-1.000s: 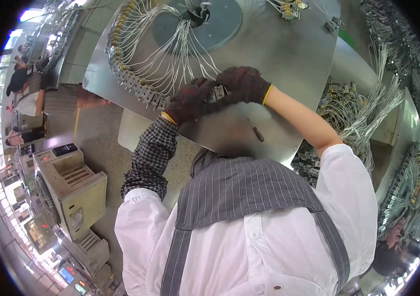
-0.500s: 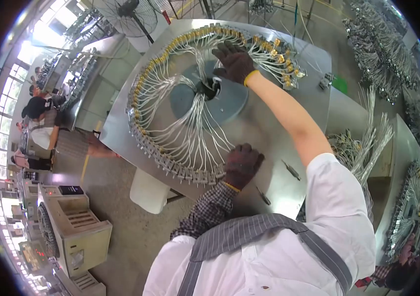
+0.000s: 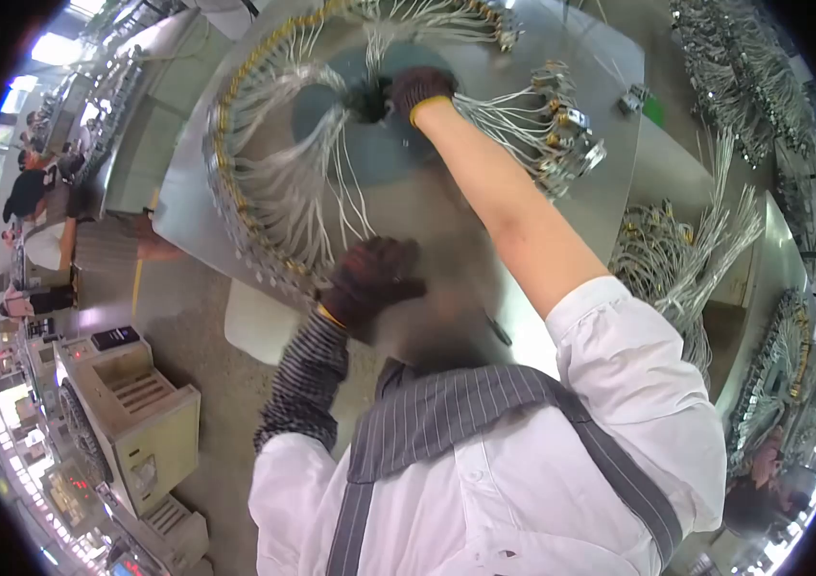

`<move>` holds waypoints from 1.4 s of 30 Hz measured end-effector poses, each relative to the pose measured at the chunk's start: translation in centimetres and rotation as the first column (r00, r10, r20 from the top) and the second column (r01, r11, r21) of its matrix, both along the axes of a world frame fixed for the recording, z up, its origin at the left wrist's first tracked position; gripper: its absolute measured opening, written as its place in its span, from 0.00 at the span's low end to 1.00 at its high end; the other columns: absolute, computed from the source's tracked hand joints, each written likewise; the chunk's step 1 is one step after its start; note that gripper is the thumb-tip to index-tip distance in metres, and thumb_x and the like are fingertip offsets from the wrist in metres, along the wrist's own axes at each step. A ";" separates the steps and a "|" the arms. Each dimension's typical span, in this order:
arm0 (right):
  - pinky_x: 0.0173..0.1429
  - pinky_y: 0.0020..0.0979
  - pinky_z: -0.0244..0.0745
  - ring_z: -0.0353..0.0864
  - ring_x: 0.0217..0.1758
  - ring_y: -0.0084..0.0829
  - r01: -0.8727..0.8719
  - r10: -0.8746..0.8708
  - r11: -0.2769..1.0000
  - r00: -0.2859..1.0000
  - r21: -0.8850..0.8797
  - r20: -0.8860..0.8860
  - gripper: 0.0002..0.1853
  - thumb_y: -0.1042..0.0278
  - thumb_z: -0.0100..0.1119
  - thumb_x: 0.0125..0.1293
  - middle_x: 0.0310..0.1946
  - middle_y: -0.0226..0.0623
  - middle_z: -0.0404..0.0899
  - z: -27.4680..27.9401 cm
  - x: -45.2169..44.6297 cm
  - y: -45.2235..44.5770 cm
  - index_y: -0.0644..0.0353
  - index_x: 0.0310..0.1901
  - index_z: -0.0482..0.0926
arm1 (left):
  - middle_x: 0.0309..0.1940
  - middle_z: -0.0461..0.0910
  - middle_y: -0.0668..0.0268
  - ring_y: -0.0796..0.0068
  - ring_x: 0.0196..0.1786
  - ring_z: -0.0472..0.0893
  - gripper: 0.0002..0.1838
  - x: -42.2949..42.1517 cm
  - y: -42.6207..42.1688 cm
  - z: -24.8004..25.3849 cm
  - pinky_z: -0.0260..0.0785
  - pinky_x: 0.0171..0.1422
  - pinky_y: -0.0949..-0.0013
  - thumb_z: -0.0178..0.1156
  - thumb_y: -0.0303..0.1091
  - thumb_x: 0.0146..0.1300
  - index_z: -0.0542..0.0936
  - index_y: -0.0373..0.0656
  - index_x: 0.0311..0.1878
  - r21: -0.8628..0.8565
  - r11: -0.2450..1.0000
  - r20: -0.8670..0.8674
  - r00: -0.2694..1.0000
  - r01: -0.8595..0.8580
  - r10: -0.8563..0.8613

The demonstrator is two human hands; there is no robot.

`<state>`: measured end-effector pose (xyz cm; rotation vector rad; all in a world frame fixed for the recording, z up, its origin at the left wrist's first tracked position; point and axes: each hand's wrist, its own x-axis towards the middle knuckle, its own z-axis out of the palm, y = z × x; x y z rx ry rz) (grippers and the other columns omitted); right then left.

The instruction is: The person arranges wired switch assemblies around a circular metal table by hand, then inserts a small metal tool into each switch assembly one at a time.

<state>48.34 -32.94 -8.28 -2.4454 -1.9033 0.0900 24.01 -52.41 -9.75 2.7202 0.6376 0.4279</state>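
My right hand (image 3: 424, 91), in a dark brown glove with a yellow cuff, is closed at the middle of a wire ring. A bundle of silvery wires (image 3: 499, 120) comes out beside it, ending in metal connectors (image 3: 571, 125) on the right. My left hand (image 3: 374, 274), gloved too, rests at the ring's near edge, thumb apart from its fingers and nothing visible in it. Beside it, more wires (image 3: 302, 192) fan out to a curved row of connectors (image 3: 225, 178). Beneath the ring's centre lies a grey-blue disc (image 3: 384, 158).
Everything lies on a metal table (image 3: 192, 206). A thin dark tool (image 3: 500, 332) is near its front. More wire bundles (image 3: 676, 259) are on the right, and connector bundles (image 3: 734, 86) hang behind. A white stool (image 3: 259, 322) stands below; another person (image 3: 53, 230) is on the left.
My right hand has moved left and closed at the ring's centre. The right-hand bundle now stands apart from the rest of the ring. My left hand has shifted left and its thumb has spread.
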 end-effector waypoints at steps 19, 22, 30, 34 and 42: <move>0.31 0.41 0.73 0.80 0.35 0.39 -0.638 0.603 0.683 0.767 0.354 0.218 0.14 0.58 0.48 0.66 0.32 0.40 0.78 -1.2 -5.1 -28.5 0.56 0.46 0.74 | 0.50 0.81 0.60 0.60 0.55 0.80 0.38 -2.1 2.1 0.0 0.68 0.68 0.52 0.71 0.54 0.52 0.73 0.45 0.64 0.196 0.975 -0.056 0.993 0.109 -0.100; 0.38 0.40 0.76 0.82 0.35 0.38 -0.509 0.485 0.812 0.861 0.286 0.155 0.25 0.50 0.67 0.55 0.30 0.39 0.76 -0.5 -4.9 -28.3 0.53 0.51 0.75 | 0.56 0.78 0.60 0.66 0.59 0.79 0.28 -0.3 0.5 -1.6 0.70 0.67 0.62 0.65 0.37 0.63 0.72 0.41 0.66 -0.701 0.704 0.235 0.969 0.114 0.076; 0.50 0.40 0.77 0.83 0.42 0.44 -0.537 0.573 0.819 0.765 0.201 -0.293 0.23 0.55 0.73 0.50 0.39 0.42 0.82 2.7 8.2 -27.0 0.56 0.45 0.80 | 0.48 0.83 0.61 0.70 0.50 0.83 0.32 0.0 0.8 1.7 0.76 0.56 0.66 0.71 0.45 0.60 0.73 0.40 0.63 -0.640 0.765 0.226 0.969 0.072 0.097; 0.55 0.43 0.75 0.79 0.42 0.45 -0.584 0.663 0.729 0.475 0.357 -0.578 0.28 0.53 0.72 0.51 0.43 0.43 0.80 -1.8 7.5 -27.4 0.54 0.53 0.78 | 0.44 0.84 0.62 0.71 0.47 0.83 0.29 0.2 0.0 1.3 0.76 0.53 0.66 0.66 0.48 0.64 0.74 0.42 0.62 -0.522 0.849 0.336 0.935 0.082 0.117; 0.63 0.45 0.70 0.74 0.61 0.45 -0.512 0.564 0.757 0.826 0.406 -0.011 0.44 0.32 0.67 0.50 0.56 0.44 0.76 -1.4 -2.6 -28.7 0.58 0.62 0.73 | 0.44 0.79 0.62 0.75 0.41 0.79 0.26 1.9 0.5 -1.8 0.77 0.41 0.74 0.59 0.41 0.71 0.70 0.39 0.67 -0.712 0.350 0.696 0.679 0.609 0.234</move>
